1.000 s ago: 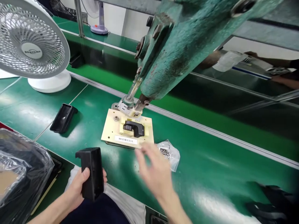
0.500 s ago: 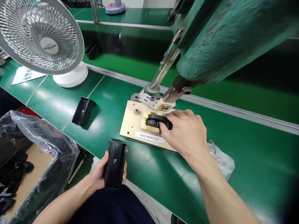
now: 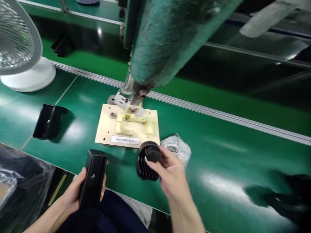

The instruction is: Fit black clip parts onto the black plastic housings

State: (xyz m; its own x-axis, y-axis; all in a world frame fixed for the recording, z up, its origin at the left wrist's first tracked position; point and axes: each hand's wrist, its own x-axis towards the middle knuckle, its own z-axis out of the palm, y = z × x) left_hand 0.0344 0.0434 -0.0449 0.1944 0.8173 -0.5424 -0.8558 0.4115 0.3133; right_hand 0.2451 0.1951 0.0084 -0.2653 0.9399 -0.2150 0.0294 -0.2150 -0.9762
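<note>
Green bench (image 3: 218, 155) | jig (image 3: 107, 129), fan (image 3: 26, 77) beyond | hands: left (image 3: 73, 194) grips housing (image 3: 93, 181), right (image 3: 170, 176) pinches ribbed part (image 3: 147, 163)

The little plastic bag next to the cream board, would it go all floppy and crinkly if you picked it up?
Probably floppy: the plastic bag is thin, clear and wrinkled, slumped on the green table. It likely sags at one end, since small metal bits seem bunched inside. It looks light, so a push from the right hand would probably slide it, not roll it.

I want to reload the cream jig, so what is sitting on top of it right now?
The jig shows only its own cream blocks, a label and a metal bush. The green press covers its back edge.
</note>
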